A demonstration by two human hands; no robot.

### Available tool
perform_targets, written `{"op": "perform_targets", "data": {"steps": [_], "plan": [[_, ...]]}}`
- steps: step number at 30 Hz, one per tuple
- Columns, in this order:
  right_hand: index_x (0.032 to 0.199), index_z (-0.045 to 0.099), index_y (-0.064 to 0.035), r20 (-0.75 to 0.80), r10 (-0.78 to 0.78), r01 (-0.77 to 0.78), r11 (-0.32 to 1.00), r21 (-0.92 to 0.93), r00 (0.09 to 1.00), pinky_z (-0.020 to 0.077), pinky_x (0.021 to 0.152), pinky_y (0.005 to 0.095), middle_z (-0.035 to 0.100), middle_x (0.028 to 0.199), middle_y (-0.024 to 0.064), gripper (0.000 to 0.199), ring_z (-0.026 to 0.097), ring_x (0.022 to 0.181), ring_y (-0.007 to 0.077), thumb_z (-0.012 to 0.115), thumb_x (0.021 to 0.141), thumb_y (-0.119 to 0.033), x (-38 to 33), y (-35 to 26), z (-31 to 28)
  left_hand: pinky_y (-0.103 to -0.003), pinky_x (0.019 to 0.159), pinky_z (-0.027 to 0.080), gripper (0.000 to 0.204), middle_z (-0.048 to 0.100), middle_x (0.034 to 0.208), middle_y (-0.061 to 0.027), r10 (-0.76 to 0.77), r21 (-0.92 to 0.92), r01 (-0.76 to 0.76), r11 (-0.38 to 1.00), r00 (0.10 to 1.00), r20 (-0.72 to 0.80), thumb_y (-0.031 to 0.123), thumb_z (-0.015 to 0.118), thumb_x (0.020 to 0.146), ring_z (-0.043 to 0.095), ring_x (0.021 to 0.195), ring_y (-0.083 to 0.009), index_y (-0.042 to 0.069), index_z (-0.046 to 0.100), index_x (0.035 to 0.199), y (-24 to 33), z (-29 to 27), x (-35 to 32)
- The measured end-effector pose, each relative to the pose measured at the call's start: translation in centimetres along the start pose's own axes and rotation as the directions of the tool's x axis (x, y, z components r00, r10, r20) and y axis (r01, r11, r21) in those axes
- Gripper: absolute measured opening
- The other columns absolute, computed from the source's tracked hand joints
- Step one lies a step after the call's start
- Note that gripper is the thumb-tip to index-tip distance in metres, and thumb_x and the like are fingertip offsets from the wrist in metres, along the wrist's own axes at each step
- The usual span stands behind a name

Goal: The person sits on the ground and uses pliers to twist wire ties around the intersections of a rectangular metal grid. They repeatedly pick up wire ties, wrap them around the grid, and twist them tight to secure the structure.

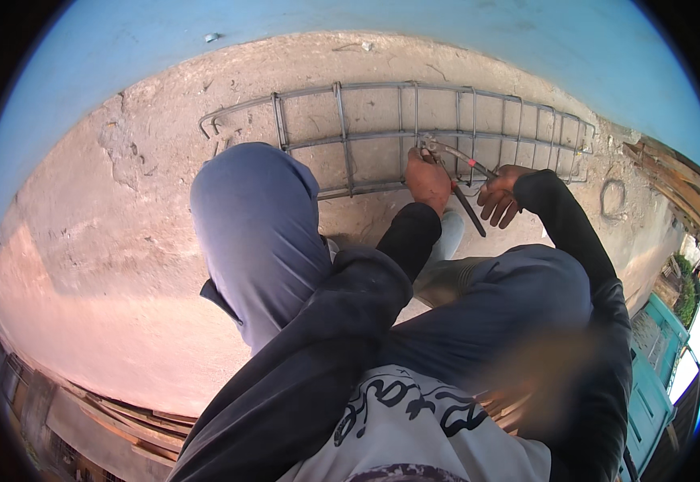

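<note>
A long cage of steel reinforcing bars (340,120) lies on the ground in front of me, its bars joined by crosswise stirrups. My left hand (429,181) is closed at the cage's middle bar; what its fingers pinch is too small to name. Right beside those fingers are the jaws of a pair of pincers (450,150), at a crossing of bar and stirrup. One handle runs to my right hand (507,191), which grips its end with the lower fingers hanging loosely. The other handle, dark with a red band, slants down past my left wrist.
My bent knees (253,193) flank my arms, the left one close to the cage. A blue wall (350,20) rises behind the concrete floor (125,265). Wooden planks (679,181) are stacked at the far right, near a wire loop (614,198). Teal panels (651,386) stand lower right.
</note>
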State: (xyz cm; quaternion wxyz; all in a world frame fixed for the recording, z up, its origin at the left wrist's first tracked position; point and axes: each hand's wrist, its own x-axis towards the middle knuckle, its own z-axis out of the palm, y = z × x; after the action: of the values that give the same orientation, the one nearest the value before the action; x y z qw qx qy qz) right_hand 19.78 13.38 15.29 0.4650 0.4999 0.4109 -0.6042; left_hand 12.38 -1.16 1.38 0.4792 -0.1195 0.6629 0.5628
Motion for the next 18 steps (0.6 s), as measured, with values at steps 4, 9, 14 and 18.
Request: {"op": "perform_targets", "data": {"steps": [4,9,14,18], "plan": [[0.113,0.059,0.0153,-0.040,-0.074,0.075,0.997,0.017,0.996,0.0625,0.069,0.0471,0.068,0.092,0.0302,0.043,0.072,0.077,0.0395,0.059,0.086,-0.018,-2.3,2.7,-2.5,-0.049,0.081,0.052,0.018,0.068,0.091,-0.0257,0.133,0.586,-0.171,0.792,0.985,0.107,0.010,0.059,0.089,0.066,0.091,-0.0432,-0.003,0.064,0.101,1.4,-2.3,0.1],[0.115,0.061,0.0105,-0.006,-0.212,0.209,0.956,0.207,0.977,0.0595,0.072,0.0371,0.070,0.096,0.0236,0.045,0.070,0.085,0.0284,0.059,0.081,-0.018,-1.6,6.8,-2.5,-0.045,0.083,0.052,0.021,0.070,0.095,-0.0215,0.283,0.637,-0.434,0.637,0.900,0.331,0.017,0.063,0.085,0.067,0.093,-0.0401,0.000,0.071,0.094,0.8,-4.5,6.8],[0.115,0.062,0.0078,-0.058,-0.359,0.351,0.842,0.411,0.931,0.0594,0.073,0.0385,0.067,0.093,0.0196,0.043,0.068,0.084,0.0271,0.062,0.082,-0.020,-0.4,11.5,-1.6,-0.039,0.075,0.051,0.022,0.070,0.090,-0.0160,0.293,0.677,-0.546,0.493,0.837,0.462,0.019,0.062,0.087,0.066,0.084,-0.0306,0.000,0.071,0.095,5.0,-2.1,5.2],[0.123,0.060,0.0053,-0.131,-0.574,0.572,0.710,0.411,0.808,0.0577,0.083,0.0393,0.064,0.099,0.0153,0.047,0.066,0.091,0.0261,0.062,0.081,-0.015,-2.3,10.5,-1.5,-0.028,0.050,0.040,0.021,0.063,0.078,-0.0052,-0.099,0.519,-0.242,0.820,0.833,0.545,0.020,0.057,0.096,0.053,0.058,-0.0116,0.002,0.068,0.099,7.1,-5.9,6.8]]}}
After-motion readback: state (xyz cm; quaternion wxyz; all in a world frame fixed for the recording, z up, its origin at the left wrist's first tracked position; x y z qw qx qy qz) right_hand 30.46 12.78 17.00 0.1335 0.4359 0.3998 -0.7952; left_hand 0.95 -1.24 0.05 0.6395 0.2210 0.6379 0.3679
